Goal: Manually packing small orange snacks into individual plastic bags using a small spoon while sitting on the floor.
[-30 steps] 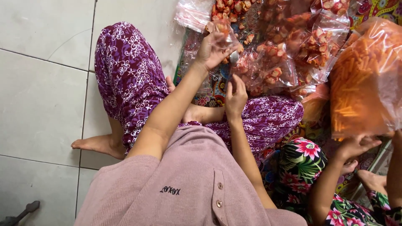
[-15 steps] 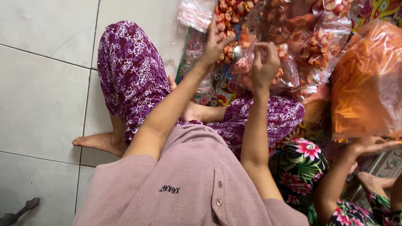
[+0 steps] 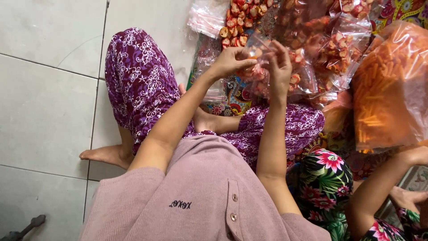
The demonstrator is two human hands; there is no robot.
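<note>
Both your hands have come up together since a moment ago. Your left hand (image 3: pixel 229 62) and right hand (image 3: pixel 278 67) now pinch a small clear plastic bag (image 3: pixel 261 47) with their fingers, above the red snack pieces (image 3: pixel 236 20). Pull too hard and it could rip or spill.

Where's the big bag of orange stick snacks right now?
In the head view, the big bag of orange sticks lies at the far right, beside the clear bags of red snack pieces, above a co-worker's arm.
</note>
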